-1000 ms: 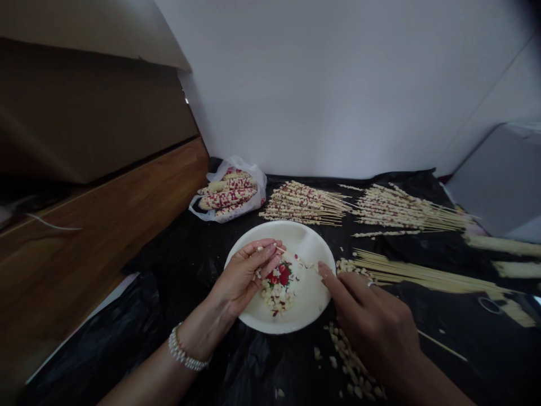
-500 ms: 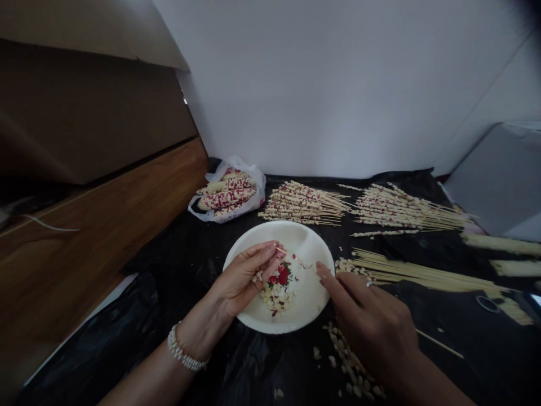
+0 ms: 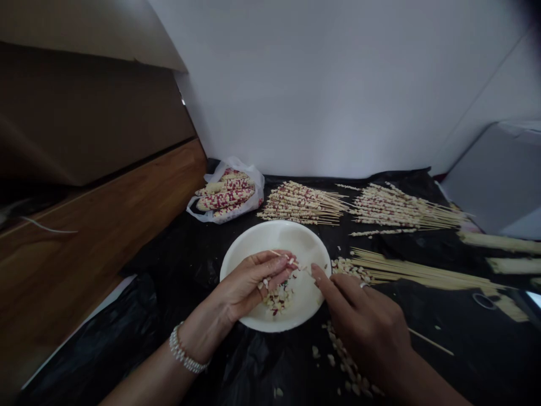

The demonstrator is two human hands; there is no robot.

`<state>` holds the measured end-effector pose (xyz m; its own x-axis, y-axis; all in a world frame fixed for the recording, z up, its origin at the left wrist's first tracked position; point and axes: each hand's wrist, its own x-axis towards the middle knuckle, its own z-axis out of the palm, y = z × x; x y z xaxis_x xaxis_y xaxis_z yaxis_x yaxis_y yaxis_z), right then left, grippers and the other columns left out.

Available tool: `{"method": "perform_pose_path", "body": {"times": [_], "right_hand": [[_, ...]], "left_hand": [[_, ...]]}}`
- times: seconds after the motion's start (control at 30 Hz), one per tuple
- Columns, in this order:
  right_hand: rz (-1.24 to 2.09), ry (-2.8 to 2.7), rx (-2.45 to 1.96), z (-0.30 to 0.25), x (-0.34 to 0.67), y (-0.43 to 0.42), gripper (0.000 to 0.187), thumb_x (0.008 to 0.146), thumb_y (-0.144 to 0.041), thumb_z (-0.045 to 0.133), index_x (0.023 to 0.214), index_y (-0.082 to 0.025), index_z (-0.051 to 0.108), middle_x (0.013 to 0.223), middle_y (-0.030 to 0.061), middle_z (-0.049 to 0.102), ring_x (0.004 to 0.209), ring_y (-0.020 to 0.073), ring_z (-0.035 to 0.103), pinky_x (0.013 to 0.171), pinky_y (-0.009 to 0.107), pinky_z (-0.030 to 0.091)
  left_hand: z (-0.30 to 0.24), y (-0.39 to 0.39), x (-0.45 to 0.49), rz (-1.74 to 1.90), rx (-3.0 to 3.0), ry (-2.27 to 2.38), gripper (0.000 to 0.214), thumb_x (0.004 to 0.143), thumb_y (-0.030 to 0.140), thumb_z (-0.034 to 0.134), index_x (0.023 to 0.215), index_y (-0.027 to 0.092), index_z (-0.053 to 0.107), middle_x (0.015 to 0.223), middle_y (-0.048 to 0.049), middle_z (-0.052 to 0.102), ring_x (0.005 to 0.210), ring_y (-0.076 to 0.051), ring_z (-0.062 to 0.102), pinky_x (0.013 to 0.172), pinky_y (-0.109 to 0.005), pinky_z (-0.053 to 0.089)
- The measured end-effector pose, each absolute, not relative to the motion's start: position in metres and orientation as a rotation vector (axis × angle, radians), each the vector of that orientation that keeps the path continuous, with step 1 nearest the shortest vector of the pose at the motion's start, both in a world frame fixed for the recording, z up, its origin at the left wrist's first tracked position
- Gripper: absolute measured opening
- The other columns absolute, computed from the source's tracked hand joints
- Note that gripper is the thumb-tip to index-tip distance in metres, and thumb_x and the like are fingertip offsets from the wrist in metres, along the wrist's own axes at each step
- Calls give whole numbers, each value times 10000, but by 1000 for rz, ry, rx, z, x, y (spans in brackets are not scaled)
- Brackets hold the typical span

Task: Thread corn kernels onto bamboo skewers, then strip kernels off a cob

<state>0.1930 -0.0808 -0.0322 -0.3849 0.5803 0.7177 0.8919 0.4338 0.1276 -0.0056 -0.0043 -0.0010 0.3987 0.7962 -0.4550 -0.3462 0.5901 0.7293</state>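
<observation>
My left hand is closed over the white bowl, with corn kernels in its curled fingers. Its thumb and fingertips pinch at the front part of a thin wooden skewer, whose tip pokes out past the thumb. A few pale and dark red kernels are threaded along that part. My right hand grips the same skewer from the right, and its back end sticks out behind the hand. Loose kernels lie in the bowl below, partly hidden by my left hand.
Mottled corn cobs lie in a plastic bag at the back. Two piles of threaded skewers rest along the wall. Bare skewers, scattered kernels and a tape ring lie right on black plastic sheeting.
The skewer's tip has pushed further left through my left fingers. My right hand has come slightly left with it, and my left fingers now cover the bowl's red flower print.
</observation>
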Motion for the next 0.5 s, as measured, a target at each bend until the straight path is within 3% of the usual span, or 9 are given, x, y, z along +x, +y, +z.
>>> {"method": "perform_pose_path", "body": {"times": [0.13,0.23,0.33,0.5], "right_hand": [[-675,-2084,-1341,-34,197,-79,425,890,-24,475,1288,-129,580,896,68,687,697,157,603,565,293,375],[-665,-2090,-1328,-37,199,-79,425,896,-28,457,1291,-129,576,901,67,682,683,156,603,560,296,378],[-643,-2108,-1322,-39,199,-80,415,898,-33,451,1278,-138,584,910,59,679,672,153,604,556,297,390],[-634,-2112,-1318,-40,200,-80,427,879,-33,479,1281,-136,579,915,56,678,667,158,610,531,303,388]], "left_hand": [[-2,-1,-9,813,543,809,238,802,-6,596,993,86,703,1060,-124,724,1059,-196,662,990,-287,497],[-3,2,-10,828,530,809,322,761,-101,540,978,77,697,1101,-130,710,1075,-193,655,961,-249,510],[-3,2,-8,861,538,853,289,774,-77,566,987,70,694,1088,-140,713,1010,-173,681,894,-196,533],[-1,-2,-5,891,570,941,241,807,-2,609,1004,101,700,1015,-122,737,931,-165,705,861,-212,553]]}}
